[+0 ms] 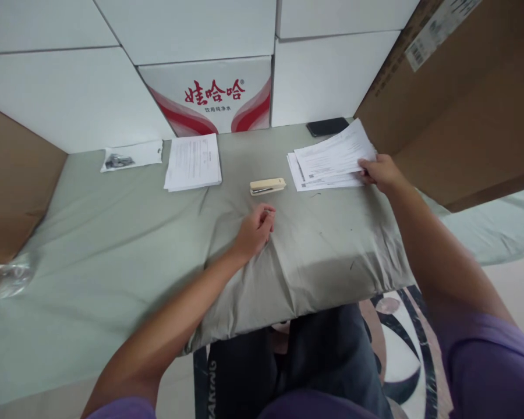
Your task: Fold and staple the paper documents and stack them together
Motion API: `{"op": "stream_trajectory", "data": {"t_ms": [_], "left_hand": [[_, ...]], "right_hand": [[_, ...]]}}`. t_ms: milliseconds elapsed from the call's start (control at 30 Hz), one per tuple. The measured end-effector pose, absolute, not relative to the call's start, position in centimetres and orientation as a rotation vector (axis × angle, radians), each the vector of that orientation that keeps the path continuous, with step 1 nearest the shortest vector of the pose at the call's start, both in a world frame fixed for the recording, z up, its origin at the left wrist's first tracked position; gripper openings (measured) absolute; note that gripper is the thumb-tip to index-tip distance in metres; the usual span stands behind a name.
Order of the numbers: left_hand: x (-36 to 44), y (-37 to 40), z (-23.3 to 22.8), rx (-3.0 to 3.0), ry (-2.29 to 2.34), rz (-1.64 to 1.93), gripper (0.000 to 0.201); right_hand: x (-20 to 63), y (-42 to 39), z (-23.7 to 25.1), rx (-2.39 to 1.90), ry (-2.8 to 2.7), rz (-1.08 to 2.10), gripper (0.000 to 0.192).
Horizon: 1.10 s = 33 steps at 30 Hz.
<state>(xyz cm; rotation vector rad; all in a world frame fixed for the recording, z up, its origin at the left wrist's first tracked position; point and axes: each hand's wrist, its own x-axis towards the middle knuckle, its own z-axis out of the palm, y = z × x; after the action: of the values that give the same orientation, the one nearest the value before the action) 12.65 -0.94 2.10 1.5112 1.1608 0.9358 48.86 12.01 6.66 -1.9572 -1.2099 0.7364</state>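
Note:
My right hand [382,171] grips the near right edge of a printed sheet [332,152] lifted off a stack of papers [308,177] at the right of the cloth-covered table [113,262]. My left hand [255,230] rests on the cloth with its fingers curled in and nothing in it, just below a cream stapler [268,186]. A second stack of papers [193,162] lies to the left of the stapler.
A black phone [327,126] lies behind the right stack. A small plastic bag [131,156] sits at the back left. White boxes, one with red print [212,96], line the back. Brown cardboard [463,99] stands at the right, a clear plastic bottle [4,276] at the left edge.

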Motion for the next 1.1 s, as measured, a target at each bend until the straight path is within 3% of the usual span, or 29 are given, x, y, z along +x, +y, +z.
{"op": "stream_trajectory", "data": {"t_ms": [300, 767, 933, 1033, 1100], "left_hand": [[12.6, -0.9, 2.2, 1.594, 1.190, 0.920, 0.016], [12.6, -0.9, 2.4, 1.651, 1.189, 0.927, 0.012], [12.6, -0.7, 2.1, 1.683, 1.207, 0.927, 0.013], [12.6, -0.8, 2.1, 1.709, 1.226, 0.928, 0.012], [12.6, -0.8, 2.3, 1.714, 1.228, 0.921, 0.012]], "right_hand": [[48.8, 11.1, 5.7, -1.871, -1.157, 0.872, 0.034], [48.7, 11.1, 4.2, -1.924, -1.253, 0.785, 0.025], [48.6, 11.1, 4.8, -2.132, -1.461, 0.641, 0.021], [47.9, 10.4, 6.2, -2.275, -1.588, 0.472, 0.029], [47.2, 9.5, 7.2, -2.430, -1.617, 0.256, 0.055]]}}
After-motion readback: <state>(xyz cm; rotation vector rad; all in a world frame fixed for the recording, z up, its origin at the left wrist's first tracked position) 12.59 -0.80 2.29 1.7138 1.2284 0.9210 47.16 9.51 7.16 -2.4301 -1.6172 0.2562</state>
